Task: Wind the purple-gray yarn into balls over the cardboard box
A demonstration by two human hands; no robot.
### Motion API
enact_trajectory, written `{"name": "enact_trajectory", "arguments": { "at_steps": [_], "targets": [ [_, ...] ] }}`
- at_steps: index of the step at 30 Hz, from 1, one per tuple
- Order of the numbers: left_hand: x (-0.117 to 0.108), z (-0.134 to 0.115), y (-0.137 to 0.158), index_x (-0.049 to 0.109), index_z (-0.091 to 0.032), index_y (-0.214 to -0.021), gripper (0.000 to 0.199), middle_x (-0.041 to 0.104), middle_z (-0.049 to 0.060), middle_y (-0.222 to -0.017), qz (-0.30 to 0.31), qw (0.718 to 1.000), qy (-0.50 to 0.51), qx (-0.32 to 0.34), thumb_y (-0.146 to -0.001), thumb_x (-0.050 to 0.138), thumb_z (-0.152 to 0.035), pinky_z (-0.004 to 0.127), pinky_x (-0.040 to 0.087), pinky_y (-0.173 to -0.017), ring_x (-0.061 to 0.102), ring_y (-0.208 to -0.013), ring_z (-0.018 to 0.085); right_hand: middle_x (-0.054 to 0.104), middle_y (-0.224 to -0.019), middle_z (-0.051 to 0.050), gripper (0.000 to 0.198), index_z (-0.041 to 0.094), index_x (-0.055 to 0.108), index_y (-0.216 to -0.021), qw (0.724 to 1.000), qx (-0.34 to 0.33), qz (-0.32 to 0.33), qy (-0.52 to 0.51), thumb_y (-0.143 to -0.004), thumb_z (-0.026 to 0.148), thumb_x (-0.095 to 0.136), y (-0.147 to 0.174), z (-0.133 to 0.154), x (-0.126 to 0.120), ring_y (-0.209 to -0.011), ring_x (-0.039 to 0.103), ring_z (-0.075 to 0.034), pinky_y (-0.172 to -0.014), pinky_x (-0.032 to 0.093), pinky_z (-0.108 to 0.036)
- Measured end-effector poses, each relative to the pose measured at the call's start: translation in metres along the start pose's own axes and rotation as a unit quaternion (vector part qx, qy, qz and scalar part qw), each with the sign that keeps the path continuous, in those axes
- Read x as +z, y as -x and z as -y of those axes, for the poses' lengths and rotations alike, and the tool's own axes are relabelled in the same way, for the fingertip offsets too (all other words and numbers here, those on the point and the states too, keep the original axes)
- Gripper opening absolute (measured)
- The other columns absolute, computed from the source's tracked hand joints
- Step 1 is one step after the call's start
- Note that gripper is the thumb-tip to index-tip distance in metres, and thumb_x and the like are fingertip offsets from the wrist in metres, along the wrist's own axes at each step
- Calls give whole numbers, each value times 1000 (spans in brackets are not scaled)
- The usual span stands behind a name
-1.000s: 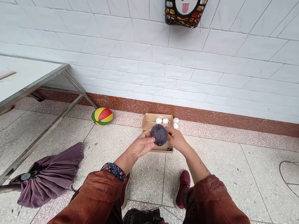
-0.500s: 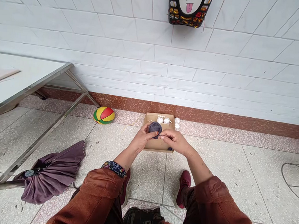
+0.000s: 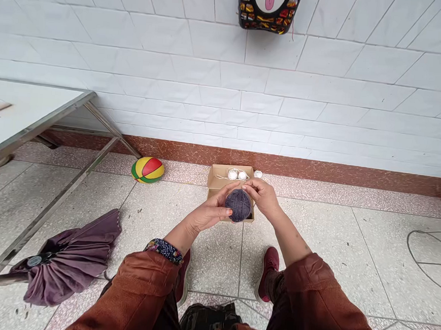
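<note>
A dark purple-grey ball of yarn [image 3: 239, 205] rests in my left hand [image 3: 214, 208], whose fingers curve round its left side. My right hand [image 3: 263, 195] is closed in a pinch at the ball's upper right, on what looks like its yarn strand; the strand itself is barely visible. Below and behind both hands, a shallow cardboard box [image 3: 214, 178] stands on the floor against the wall. Two small white yarn balls [image 3: 237, 174] with loose strands lie at its far side. Another white ball [image 3: 258, 174] sits just beyond the box's right edge.
A striped toy ball [image 3: 148, 170] lies by the leg of a metal-framed table [image 3: 36, 120] at left. Nearer, a folded purple umbrella [image 3: 71, 262] leans on the frame. A black basket [image 3: 268, 21] hangs on the wall. At right is a wire frame [image 3: 420, 252].
The yarn ball has turned and come lower and slightly right in my left hand. My right hand has moved up along its upper right side. The whole view has shifted a little.
</note>
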State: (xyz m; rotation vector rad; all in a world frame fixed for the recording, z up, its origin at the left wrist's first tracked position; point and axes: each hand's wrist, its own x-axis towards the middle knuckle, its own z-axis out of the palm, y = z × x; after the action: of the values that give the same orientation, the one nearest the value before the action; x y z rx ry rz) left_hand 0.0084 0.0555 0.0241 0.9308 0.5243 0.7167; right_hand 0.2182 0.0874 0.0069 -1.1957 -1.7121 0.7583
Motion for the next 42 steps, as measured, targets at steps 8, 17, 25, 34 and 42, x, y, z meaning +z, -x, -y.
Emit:
{"name": "enact_trajectory", "arguments": {
  "at_steps": [8,17,25,34,42],
  "targets": [
    [-11,6,-9,64,-21,-127,62,67,11,-121,-99,992,55,55,-69,86,-27,27,53,-70,65,-92,20,64,-74,-1,15,21,65,-79,997,8,61,55,-92,24,58,5,-3,6,-71,56,-17,-68,42,-27],
    [-20,7,-17,62,-21,-113,51,68,5,-110,-260,963,30,60,-71,85,-35,28,50,-76,63,-92,17,67,-79,0,15,20,69,-89,985,-20,174,-1,-95,28,58,15,17,5,-67,55,-13,-66,44,-25],
    [-12,24,-20,52,-22,-124,62,59,7,-119,-237,956,-166,55,-71,82,-34,33,49,-89,57,-106,22,71,-88,-1,13,23,73,-94,973,-52,216,-65,-94,30,62,17,33,5,-78,64,-15,-74,50,-29],
    [0,29,-8,56,-27,-133,58,59,7,-120,-80,988,-131,-20,-76,67,-24,31,49,-78,54,-106,25,67,-84,-3,17,24,74,-84,997,-57,49,-5,-95,34,65,7,13,-3,-83,61,-19,-78,49,-34],
    [7,17,-1,45,-37,-148,84,57,6,-136,-36,999,24,-1,-69,67,-19,31,49,-75,59,-96,21,63,-80,-2,14,22,67,-81,1000,14,0,27,-93,29,63,6,-2,4,-75,57,-18,-73,45,-30]
  ]
}}
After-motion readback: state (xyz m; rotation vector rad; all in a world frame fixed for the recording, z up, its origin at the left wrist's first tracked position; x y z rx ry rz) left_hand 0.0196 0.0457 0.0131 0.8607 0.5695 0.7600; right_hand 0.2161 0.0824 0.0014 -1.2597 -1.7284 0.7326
